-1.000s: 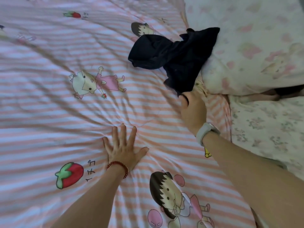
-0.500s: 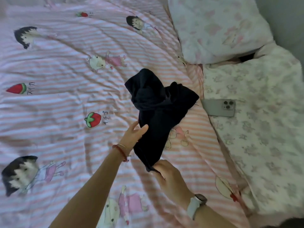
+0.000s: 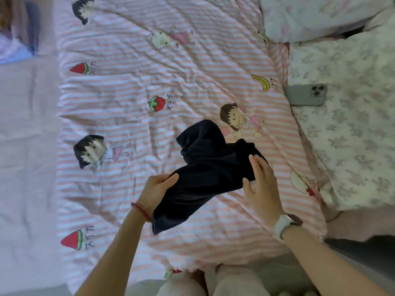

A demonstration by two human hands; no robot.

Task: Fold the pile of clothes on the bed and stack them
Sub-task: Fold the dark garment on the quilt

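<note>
Garment (image 3: pixel 205 174), dark navy, is held bunched above the striped bedsheet (image 3: pixel 128 86) at lower centre of the frame. Its left edge is pinched by the left hand (image 3: pixel 158 189), thumb on top; its right edge is gripped by the right hand (image 3: pixel 259 184), fingers (image 3: pixel 256 165) laid nearly straight over the cloth. Long axis runs lower left to upper right, between both hands. Phone (image 3: pixel 304 95) lies at right. Half a second earlier only the right hand held it, hanging lower; the left was just reaching in.

Soft daylight (blurred, warped edges)
</note>
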